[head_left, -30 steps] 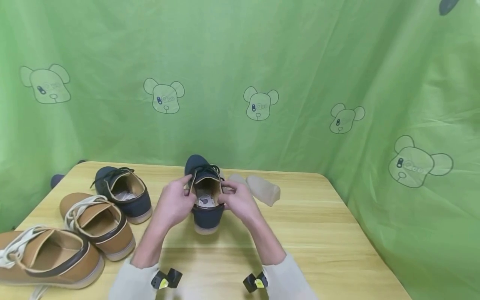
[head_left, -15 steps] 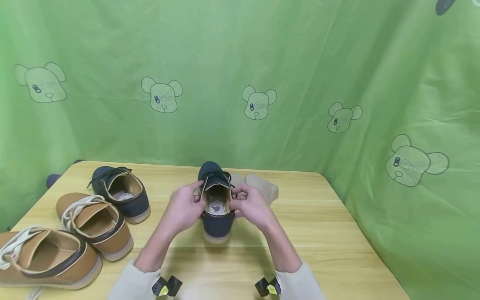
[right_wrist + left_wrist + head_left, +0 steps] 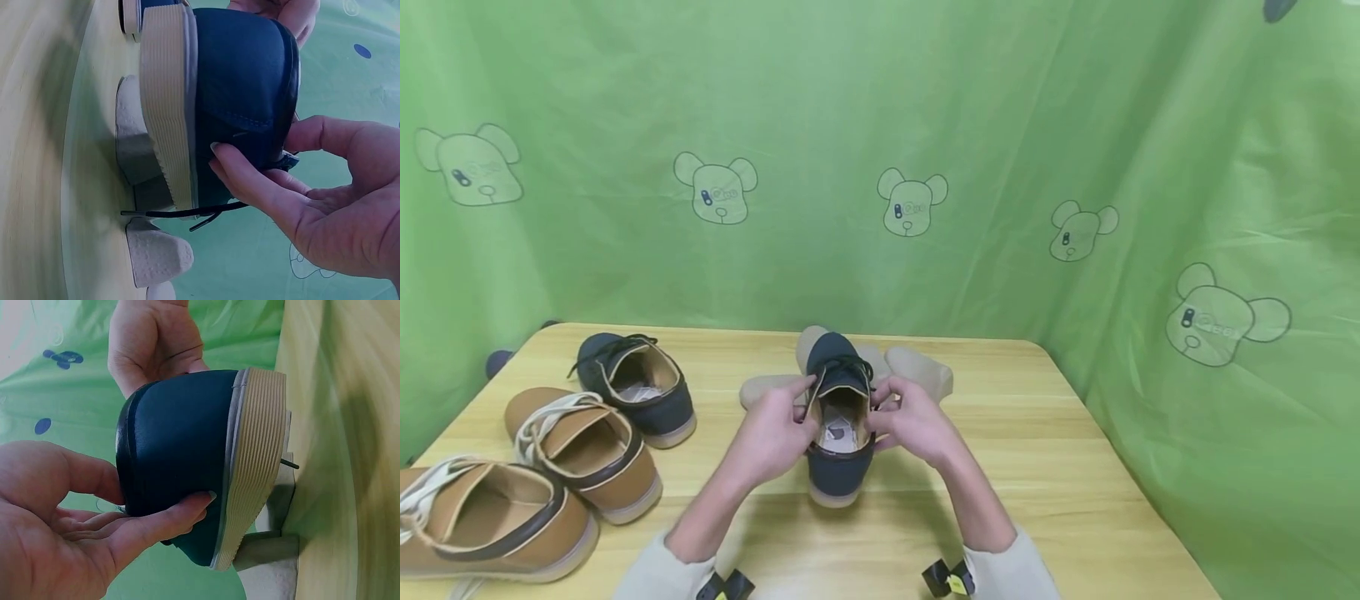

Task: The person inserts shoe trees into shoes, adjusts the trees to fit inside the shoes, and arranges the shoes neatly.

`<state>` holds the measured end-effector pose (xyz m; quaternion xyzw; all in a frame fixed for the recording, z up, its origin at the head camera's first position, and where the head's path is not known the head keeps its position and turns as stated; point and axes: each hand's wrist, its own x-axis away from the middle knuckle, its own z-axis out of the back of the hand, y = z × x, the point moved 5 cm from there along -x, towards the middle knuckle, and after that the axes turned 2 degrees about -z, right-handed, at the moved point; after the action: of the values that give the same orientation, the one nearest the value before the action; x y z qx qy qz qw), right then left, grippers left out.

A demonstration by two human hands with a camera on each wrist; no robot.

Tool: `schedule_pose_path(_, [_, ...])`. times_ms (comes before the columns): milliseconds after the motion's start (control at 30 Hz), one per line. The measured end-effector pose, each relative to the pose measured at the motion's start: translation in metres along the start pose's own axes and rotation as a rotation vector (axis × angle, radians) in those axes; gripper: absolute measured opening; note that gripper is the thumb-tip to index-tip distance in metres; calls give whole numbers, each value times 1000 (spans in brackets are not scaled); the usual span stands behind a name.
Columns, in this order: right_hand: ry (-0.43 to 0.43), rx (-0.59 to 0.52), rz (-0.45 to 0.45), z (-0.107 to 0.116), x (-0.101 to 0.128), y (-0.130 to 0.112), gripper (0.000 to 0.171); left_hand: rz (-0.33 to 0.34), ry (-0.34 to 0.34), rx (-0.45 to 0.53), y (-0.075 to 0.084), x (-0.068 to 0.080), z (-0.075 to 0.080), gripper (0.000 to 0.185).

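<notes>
A dark blue lace-up shoe (image 3: pixel 841 472) is held over the table, heel toward me and opening upward. At its left side my left hand (image 3: pixel 781 429) pinches the collar, thumb at the edge and fingers along the outside. My right hand (image 3: pixel 917 423) grips the opposite side the same way. In the right wrist view a dark lace (image 3: pixel 181 214) dangles beside the ribbed pale sole (image 3: pixel 167 106). Both wrist views show the sole raised off the wood. Beyond the shoe lie several beige moulded shoe inserts (image 3: pixel 919 371), partly hidden by it and the hands.
Left on the wooden table (image 3: pixel 1037 483) stand a second dark blue shoe (image 3: pixel 662 414), a brown shoe with white laces (image 3: pixel 625 487) and another brown shoe (image 3: pixel 561 533) at the near corner. A green curtain (image 3: pixel 820 250) hangs behind the table and along the right.
Both hands have carried the blue shoe rightward and closer to me. Beige inserts at the left, formerly hidden behind the shoe and left hand, now show. The other shoes stay put.
</notes>
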<state>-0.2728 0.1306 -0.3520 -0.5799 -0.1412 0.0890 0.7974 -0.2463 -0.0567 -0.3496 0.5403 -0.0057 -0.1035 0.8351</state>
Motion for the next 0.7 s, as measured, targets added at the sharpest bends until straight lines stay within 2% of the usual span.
schedule_pose_path(500, [-40, 40, 33, 7, 12, -12, 28, -37, 15, 19, 10, 7, -2, 65])
schedule_pose_path(700, [-61, 90, 39, 13, 18, -18, 25, -29, -13, 37, 16, 11, -4, 66])
